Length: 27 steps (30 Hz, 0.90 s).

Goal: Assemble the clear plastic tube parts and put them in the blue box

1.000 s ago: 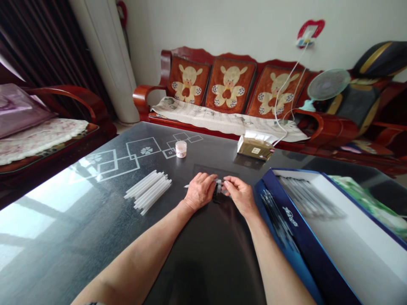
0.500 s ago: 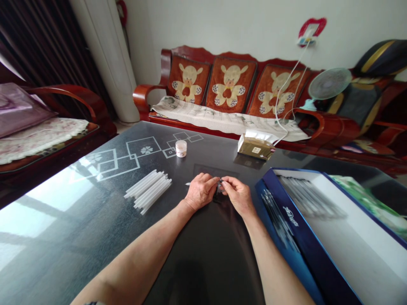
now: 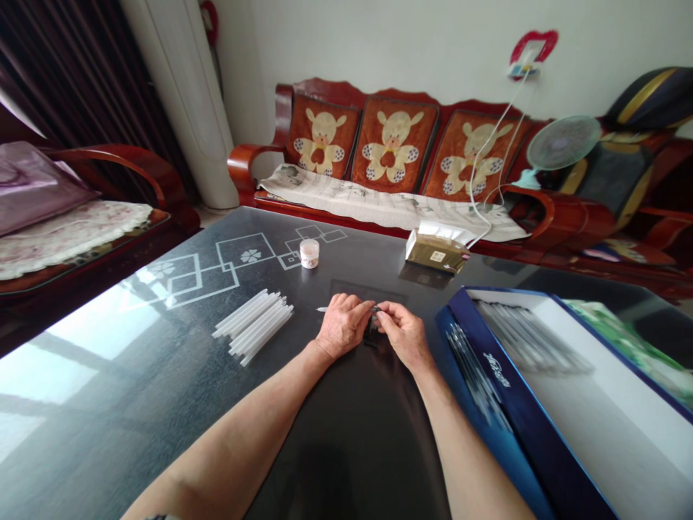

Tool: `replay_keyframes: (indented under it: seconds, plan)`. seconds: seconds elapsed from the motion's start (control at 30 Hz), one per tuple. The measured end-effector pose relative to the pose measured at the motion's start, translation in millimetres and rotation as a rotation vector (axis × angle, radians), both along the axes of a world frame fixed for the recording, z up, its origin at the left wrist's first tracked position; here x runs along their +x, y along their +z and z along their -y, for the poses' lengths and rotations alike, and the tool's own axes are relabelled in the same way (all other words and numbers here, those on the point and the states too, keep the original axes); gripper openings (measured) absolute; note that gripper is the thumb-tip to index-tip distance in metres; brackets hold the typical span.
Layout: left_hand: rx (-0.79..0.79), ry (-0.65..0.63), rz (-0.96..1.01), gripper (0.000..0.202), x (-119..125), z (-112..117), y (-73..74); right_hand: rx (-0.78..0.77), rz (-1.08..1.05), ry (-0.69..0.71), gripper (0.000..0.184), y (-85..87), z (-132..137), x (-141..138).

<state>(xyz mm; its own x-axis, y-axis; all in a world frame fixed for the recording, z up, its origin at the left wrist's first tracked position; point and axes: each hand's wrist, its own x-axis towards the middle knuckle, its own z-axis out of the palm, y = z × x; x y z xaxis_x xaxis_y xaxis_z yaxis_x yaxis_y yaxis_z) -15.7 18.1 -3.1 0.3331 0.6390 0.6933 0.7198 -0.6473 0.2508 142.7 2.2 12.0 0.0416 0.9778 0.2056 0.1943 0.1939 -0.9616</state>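
My left hand point(image 3: 342, 323) and my right hand point(image 3: 403, 332) meet at the middle of the dark glass table point(image 3: 162, 390). The left hand's fingers are closed round a thin white tube point(image 3: 323, 309) whose tip sticks out to the left. The right hand pinches a small dark piece point(image 3: 375, 309) at the tube's other end, against the left fingertips. A pile of several white tubes point(image 3: 253, 324) lies on the table to the left of my hands.
An open blue box point(image 3: 503, 375) with several thin rods inside stands at the right. A small round jar point(image 3: 310, 253) and a tissue pack point(image 3: 436, 248) sit farther back. A red wooden sofa point(image 3: 390, 152) and a fan point(image 3: 563, 142) stand behind the table.
The right hand has moved closer to the left, so the clear bit seen between the fingertips a second ago is now covered. Both arms otherwise stay put.
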Motion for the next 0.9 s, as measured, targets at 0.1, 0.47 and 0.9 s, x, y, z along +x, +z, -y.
replay_keyframes:
  seconds: [0.1,0.47,0.9]
  plan:
    - [0.005,-0.004,-0.006,0.030,0.1,0.8,0.8,0.066,0.112,-0.001,0.029,-0.6,0.8,3.7]
    - [0.018,-0.112,-0.067,0.028,0.4,3.8,6.4,0.273,0.505,-0.030,0.040,8.3,5.2,8.0]
    - [0.023,-0.079,-0.048,0.028,0.7,3.9,5.9,0.342,0.451,-0.026,0.025,6.5,4.6,7.8]
